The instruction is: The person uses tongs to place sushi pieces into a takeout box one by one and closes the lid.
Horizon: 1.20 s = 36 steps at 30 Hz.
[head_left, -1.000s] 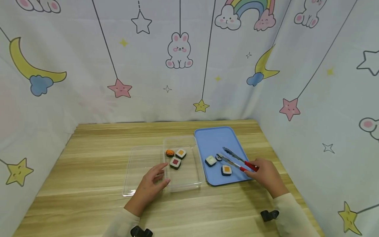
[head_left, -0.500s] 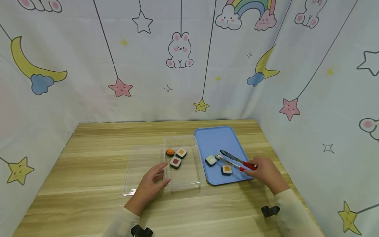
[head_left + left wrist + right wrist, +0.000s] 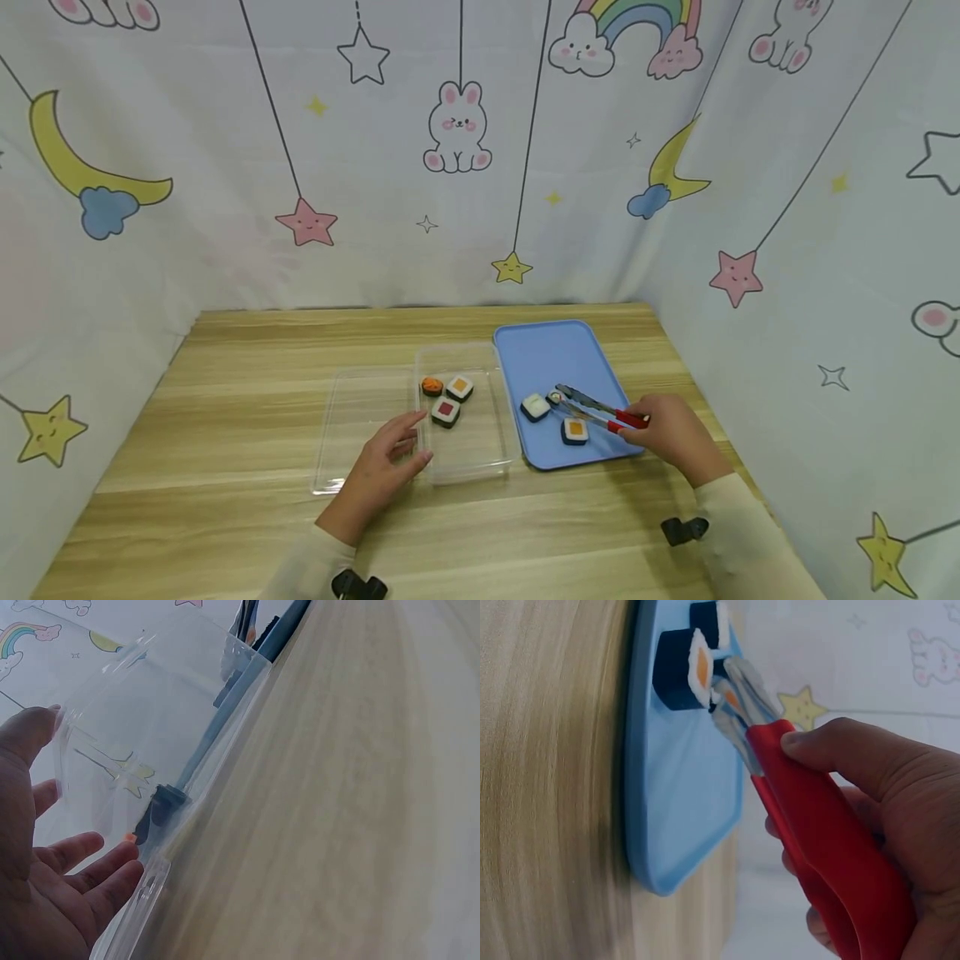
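Observation:
My right hand (image 3: 671, 437) grips red-handled metal tongs (image 3: 821, 825) over the blue tray (image 3: 543, 354). The tongs' tips stand around a small sushi roll (image 3: 554, 397); whether they press on it I cannot tell. On the same tray lie a pale-topped sushi roll (image 3: 535, 407) and a yellow-centred sushi roll (image 3: 575, 430). My left hand (image 3: 381, 467) rests at the left side of a clear plastic box (image 3: 472, 462), its fingers loosely bent. Inside that box sit an orange-topped sushi (image 3: 432, 386), a yellow-centred roll (image 3: 460, 387) and a red-centred roll (image 3: 446, 411).
A clear plastic lid (image 3: 360, 400) lies on the wooden table (image 3: 247, 417), left of the box. The box stands close against the tray's left edge. Behind and to the right hangs a patterned white curtain (image 3: 375, 267).
The tongs' arms have drawn closer together around the small sushi roll, the far arm coming down towards the near one. My left hand stays in place at the box.

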Motion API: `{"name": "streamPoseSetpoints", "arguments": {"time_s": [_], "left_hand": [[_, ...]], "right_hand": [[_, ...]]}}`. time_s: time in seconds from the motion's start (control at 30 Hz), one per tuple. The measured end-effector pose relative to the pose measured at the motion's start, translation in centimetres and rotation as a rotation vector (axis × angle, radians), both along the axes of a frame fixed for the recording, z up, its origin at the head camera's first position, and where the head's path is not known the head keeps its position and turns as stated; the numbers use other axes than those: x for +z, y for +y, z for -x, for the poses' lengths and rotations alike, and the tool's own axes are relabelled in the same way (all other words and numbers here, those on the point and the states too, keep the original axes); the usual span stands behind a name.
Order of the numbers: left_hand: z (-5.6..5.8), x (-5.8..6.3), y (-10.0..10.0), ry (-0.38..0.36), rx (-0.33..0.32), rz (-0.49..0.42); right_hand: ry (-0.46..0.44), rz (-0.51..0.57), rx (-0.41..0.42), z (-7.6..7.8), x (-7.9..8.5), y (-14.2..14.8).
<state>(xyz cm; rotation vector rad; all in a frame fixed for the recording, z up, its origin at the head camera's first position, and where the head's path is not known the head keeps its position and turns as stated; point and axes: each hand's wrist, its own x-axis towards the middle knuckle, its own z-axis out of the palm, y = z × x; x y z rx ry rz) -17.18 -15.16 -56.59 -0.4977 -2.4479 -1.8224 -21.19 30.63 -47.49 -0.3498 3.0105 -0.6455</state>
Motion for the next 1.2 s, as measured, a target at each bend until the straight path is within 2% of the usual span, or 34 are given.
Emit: {"name": "streamPoseSetpoints", "arguments": {"time_s": [0.1,0.4,0.7,0.97,1.1,1.2], "left_hand": [[0.0,-0.1,0.0,0.004,0.000,-0.001],[-0.1,0.0,0.0,0.003,0.002,0.004],[0.0,0.0,0.1,0.000,0.002,0.004],[0.0,-0.1,0.0,0.001,0.004,0.005],[0.0,-0.2,0.0,0.008,0.000,0.002],[0.0,-0.2,0.1,0.008,-0.002,-0.001]], "right_hand": [[0.023,0.009,0.012,-0.1,0.1,0.1],[0.076,0.013,-0.034,-0.2,0.5,0.2],[0.137,0.052,-0.037,0.0,1.7,-0.5],[0.231,0.060,0.059,0.3,3.1,-2.8],[0.224,0.069,0.102,0.4,3.3,-4.5],[0.187,0.084,0.141,0.5,3.2,-6.0]]}}
